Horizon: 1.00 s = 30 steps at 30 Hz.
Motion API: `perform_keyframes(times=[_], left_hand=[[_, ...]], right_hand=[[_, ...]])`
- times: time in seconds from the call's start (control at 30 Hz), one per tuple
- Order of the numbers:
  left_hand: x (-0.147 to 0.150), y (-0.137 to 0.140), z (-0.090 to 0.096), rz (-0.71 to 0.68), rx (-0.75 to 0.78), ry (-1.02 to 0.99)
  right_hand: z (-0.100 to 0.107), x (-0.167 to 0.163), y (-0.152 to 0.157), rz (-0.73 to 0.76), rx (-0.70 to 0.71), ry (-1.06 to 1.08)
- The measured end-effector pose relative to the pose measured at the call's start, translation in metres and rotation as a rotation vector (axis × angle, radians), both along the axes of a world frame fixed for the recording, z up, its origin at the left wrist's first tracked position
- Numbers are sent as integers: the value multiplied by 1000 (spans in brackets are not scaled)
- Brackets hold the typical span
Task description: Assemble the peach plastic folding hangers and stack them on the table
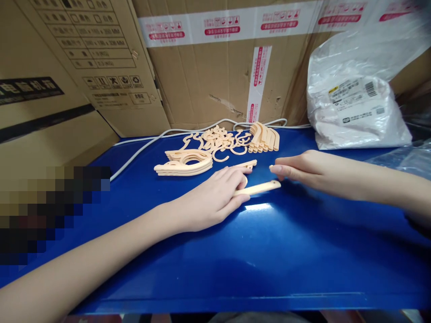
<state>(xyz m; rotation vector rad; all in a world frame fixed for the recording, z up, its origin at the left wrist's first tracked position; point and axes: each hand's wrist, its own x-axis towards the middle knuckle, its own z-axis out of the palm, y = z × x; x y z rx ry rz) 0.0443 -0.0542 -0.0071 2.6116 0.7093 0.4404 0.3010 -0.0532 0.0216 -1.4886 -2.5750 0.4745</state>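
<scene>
My left hand [217, 193] is closed around a cream plastic hanger piece [261, 188], whose straight arm with a hole near its end points right. Another arm of cream plastic [249, 164] shows just beyond my left fingers; whether it joins the held piece is hidden. My right hand [299, 168] is pinched just past the end of that arm. A tiny cream tip [271, 167] shows at its fingertips, too small to name. To the left lies a stack of cream hanger parts [185, 169]. Loose hanger hooks [220, 139] are heaped behind my left hand.
Curved hanger arms [264, 138] lie in a row at the back of the blue table [256, 264]. A white cable [134, 157] runs along the rear. Cardboard boxes [208, 76] wall off the back and left. A plastic bag [360, 112] stands at right.
</scene>
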Motion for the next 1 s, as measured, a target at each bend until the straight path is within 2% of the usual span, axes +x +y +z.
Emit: perform_keyframes(times=[0.1, 0.27, 0.87, 1.0], left_hand=[[-1, -1, 1, 55, -55, -52], [-1, -1, 3, 86, -89, -59], [-3, 0, 0, 91, -38, -41], [-3, 0, 1, 69, -23, 5]], right_hand=[[2, 3, 2, 2, -113, 113], [4, 2, 2, -35, -163, 255], [-2, -6, -5, 66, -277, 284], [3, -11, -11, 75, -246, 292]])
